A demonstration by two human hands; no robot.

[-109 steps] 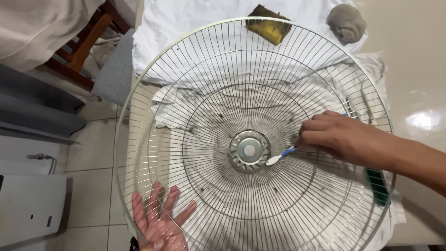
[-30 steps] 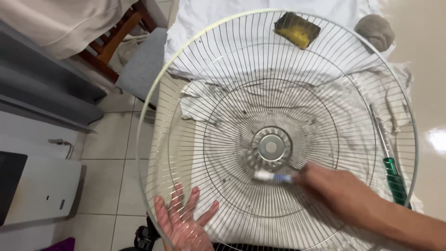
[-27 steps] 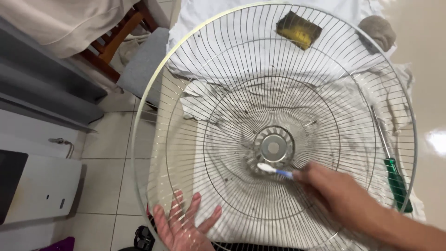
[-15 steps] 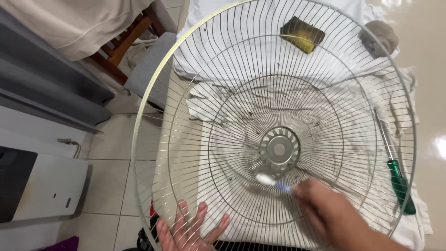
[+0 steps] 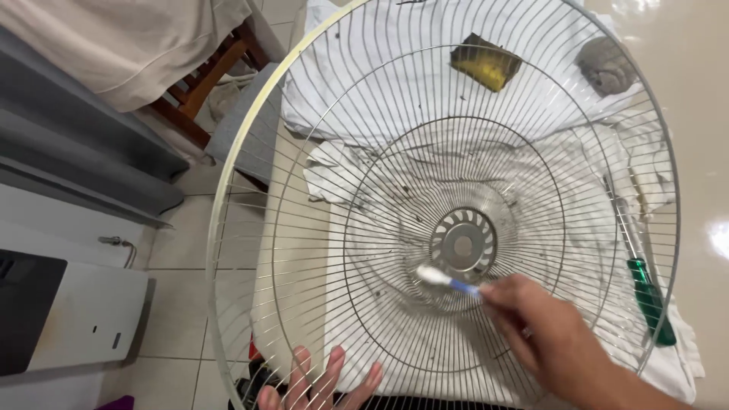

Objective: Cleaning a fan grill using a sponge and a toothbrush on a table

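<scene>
Head view: your right hand (image 5: pixel 558 342) pinches a small toothbrush (image 5: pixel 448 282) by its blue handle, its white bristled head pressed to the thin wires just near-left of the round slotted hub (image 5: pixel 463 244). That round wire fan guard (image 5: pixel 319 250) fills the middle, tilted over a crumpled white cloth (image 5: pixel 380 99). Your left hand (image 5: pixel 323 383) lies flat behind the near rim, fingers spread wide, holding nothing. At right lies a green-handled screwdriver (image 5: pixel 651 300); far off, a yellow sponge (image 5: pixel 486 62).
</scene>
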